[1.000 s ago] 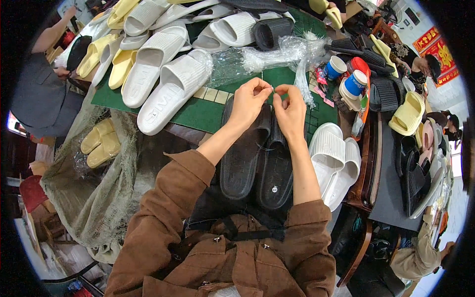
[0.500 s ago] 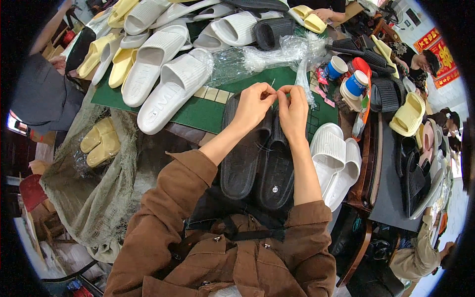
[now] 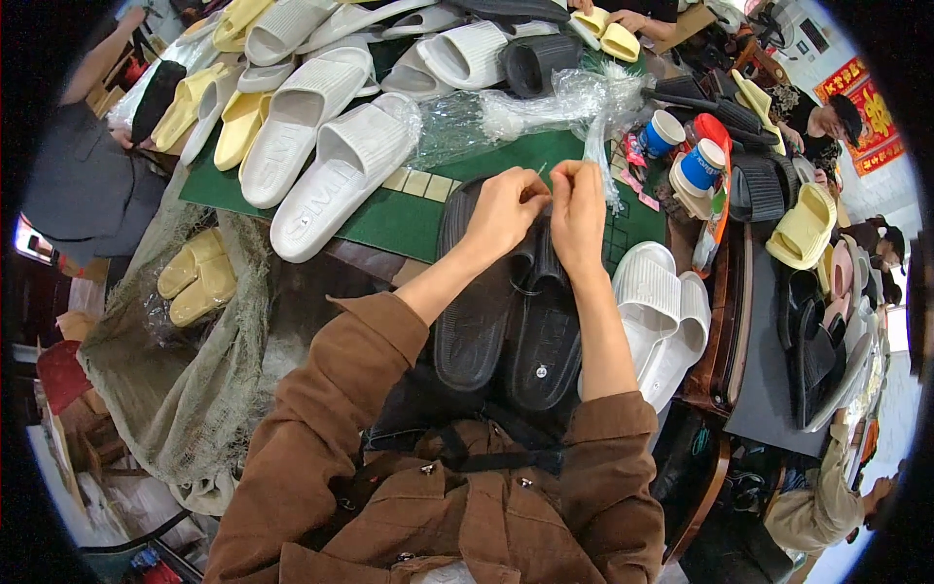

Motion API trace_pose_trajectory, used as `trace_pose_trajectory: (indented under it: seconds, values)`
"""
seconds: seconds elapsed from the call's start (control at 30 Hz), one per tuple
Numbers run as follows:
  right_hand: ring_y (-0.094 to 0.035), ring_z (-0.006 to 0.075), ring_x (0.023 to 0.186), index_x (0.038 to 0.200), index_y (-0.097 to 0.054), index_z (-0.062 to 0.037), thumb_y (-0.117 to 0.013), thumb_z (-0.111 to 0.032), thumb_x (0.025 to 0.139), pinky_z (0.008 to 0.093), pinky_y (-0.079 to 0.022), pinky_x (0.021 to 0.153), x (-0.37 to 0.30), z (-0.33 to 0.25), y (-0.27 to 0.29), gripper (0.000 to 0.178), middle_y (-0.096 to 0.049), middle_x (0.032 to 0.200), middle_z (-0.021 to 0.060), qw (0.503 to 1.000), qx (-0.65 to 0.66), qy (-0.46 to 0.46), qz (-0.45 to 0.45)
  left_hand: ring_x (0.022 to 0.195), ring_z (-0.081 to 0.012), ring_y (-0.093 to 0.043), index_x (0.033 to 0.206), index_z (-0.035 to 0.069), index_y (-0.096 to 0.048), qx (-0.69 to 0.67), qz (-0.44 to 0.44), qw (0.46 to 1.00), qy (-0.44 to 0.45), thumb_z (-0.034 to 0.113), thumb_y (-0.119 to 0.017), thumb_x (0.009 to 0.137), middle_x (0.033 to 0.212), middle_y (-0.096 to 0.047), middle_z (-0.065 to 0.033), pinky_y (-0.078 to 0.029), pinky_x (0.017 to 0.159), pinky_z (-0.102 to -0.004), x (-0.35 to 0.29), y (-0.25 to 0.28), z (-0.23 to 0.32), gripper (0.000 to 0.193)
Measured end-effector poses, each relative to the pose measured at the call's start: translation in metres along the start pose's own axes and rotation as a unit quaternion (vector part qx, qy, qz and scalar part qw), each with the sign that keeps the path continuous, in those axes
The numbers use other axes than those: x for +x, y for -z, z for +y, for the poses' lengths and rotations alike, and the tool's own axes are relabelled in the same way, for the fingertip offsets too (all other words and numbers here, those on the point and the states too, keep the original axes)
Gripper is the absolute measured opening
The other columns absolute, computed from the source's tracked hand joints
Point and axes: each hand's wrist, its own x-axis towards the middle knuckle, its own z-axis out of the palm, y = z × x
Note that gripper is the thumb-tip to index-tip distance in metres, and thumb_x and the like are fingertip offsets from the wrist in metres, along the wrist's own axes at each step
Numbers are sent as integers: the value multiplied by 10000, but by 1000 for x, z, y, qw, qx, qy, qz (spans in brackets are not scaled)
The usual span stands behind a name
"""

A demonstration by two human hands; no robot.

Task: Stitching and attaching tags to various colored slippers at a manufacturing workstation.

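A pair of black slide sandals (image 3: 473, 336) lies in front of me, soles down and side by side. Above their straps, my left hand (image 3: 506, 209) is closed in a pinch. Level with it and slightly apart, my right hand (image 3: 578, 216) pinches too. A thin plastic strand (image 3: 544, 167) shows between the fingertips; most of it is hidden by the fingers. Lower down, a fine loop crosses the inner edges of the two sandals. Close to my right forearm rests a pair of white slides (image 3: 646, 302).
Grey slides (image 3: 336, 180) and yellow ones are heaped at the far left. A bundle of clear plastic strands (image 3: 595, 146) lies on the green mat (image 3: 389, 229). Blue cups (image 3: 700, 165) stand at the right. A yellow pair (image 3: 199, 277) rests on sacking. Other people work around the table.
My hands have drawn slightly apart at the fingertips. The fine loop at the black sandals looks smaller and tighter. At the far side, a co-worker's hands have shifted around a yellow slide.
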Motion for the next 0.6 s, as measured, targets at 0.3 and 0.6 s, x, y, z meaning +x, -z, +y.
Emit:
trace_pose_trajectory:
  seconds: [0.3,0.6]
  values:
    - [-550,325,806,905,-508,20,-574,-24,864,383,-455,708,-4,5,0,89,-528,888,163,1000,-1,-6,31,726,-229,-610,867,-1,-663,10,-27,999,31,102,-671,781,813,-624,-124,-474,668,-328,2,4,1,134]
    - [-559,306,752,914,-516,12,-572,-29,863,368,-463,659,-3,-4,2,86,-528,886,155,1000,8,12,11,681,-274,-596,822,-9,-664,30,-22,999,17,79,-697,722,737,-585,-139,-472,632,-361,2,4,1,138]
